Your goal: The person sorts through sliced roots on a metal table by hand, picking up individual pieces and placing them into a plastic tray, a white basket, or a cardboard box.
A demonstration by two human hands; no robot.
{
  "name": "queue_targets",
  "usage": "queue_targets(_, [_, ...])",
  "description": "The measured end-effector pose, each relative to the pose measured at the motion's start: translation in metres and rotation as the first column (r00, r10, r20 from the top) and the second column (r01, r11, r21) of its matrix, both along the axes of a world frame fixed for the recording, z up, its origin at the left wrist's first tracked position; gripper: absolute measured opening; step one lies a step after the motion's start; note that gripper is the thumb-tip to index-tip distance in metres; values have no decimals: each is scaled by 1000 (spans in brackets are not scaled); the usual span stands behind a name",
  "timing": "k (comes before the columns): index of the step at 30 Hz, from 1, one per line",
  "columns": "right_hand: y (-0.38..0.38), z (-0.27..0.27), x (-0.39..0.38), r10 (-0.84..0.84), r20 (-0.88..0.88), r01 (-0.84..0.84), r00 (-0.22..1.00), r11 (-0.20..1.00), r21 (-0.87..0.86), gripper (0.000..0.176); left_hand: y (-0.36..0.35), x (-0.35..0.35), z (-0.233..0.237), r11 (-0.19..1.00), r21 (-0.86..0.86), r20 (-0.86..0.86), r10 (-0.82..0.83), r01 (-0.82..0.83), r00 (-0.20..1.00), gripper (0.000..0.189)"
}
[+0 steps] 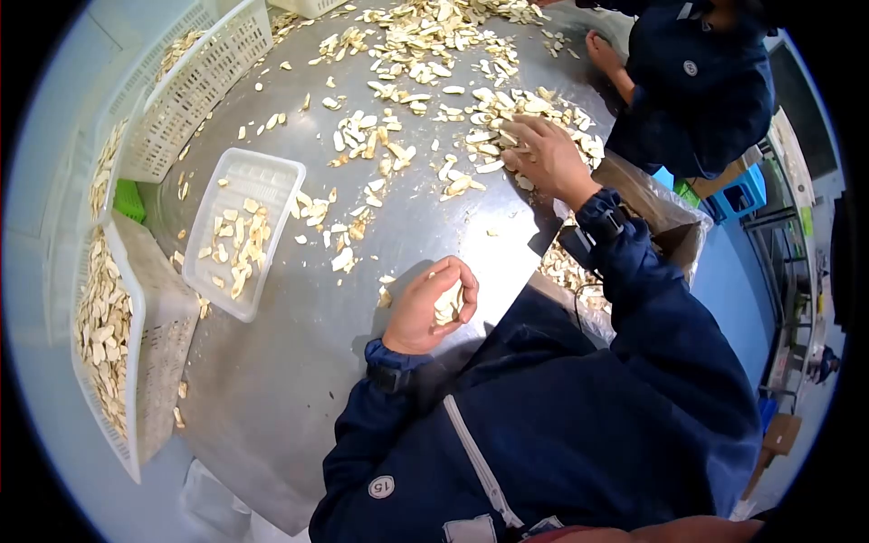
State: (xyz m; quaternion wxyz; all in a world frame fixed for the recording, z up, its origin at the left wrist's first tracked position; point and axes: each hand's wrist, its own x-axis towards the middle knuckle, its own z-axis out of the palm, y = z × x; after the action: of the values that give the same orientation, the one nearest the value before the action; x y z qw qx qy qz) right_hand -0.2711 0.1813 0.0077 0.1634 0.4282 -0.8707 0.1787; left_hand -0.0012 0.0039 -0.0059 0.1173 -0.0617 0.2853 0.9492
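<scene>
My left hand (427,309) is curled, palm up, above the near part of the metal table (272,380). Pale dried slices (447,306) show inside its cupped fingers. Farther off to the right, my right hand (549,161) reaches over a heap of the same slices (570,118). Its fingers are stretched out and touch the heap's near side; whether a slice is under the fingertips is hidden. Small groups of slices (358,136) lie scattered between the hands and the white plastic tray (288,181), which holds some slices.
White slotted baskets (136,353) filled with slices line the left edge. A larger heap (444,36) spreads across the far side. At the right edge stands a plastic-lined box (683,222) with slices. Another person (697,81) in dark clothing works at the far right.
</scene>
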Motion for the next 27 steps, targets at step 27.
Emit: queue_targets(27, [77,-13,44,-79,13,78,997,995,64,33,-2,0,0,1000,-12,-29,-26,26,999,29])
